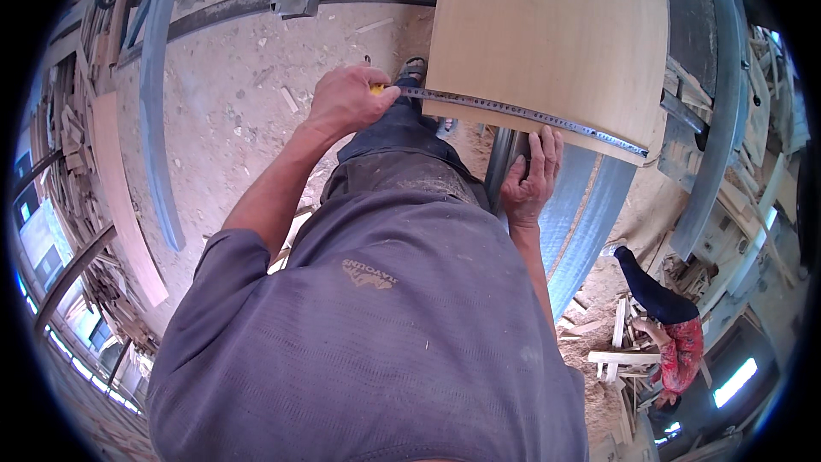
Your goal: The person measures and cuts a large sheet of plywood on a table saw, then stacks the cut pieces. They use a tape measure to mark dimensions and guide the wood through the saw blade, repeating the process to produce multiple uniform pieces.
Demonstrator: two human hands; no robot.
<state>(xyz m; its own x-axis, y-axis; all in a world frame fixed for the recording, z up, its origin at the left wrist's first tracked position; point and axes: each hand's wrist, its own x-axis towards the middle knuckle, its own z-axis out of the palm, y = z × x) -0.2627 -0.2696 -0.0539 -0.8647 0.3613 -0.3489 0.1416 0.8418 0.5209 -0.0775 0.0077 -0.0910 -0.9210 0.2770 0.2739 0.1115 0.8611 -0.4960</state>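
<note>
My left hand point(352, 101) is closed around a yellow tape measure point(377, 89), most of its case hidden by the fingers. Its blade point(505, 108) runs out to the right, across the near end of a pale wooden board point(552, 26), and stops by the board's near right corner. My right hand point(530, 175) has its fingers stretched out, with the tips at the board's near edge, just below the blade. Whether those fingertips press on the board or only rest against its edge, I cannot tell.
Beneath the board lies a grey metal surface point(590, 214) with a lengthwise slot. Long grey beams point(158, 103) stand left, and another curved one point(723, 111) right. Wood scraps point(73, 154) are heaped at the far left. A person in a red top point(682, 355) bends over wood at lower right.
</note>
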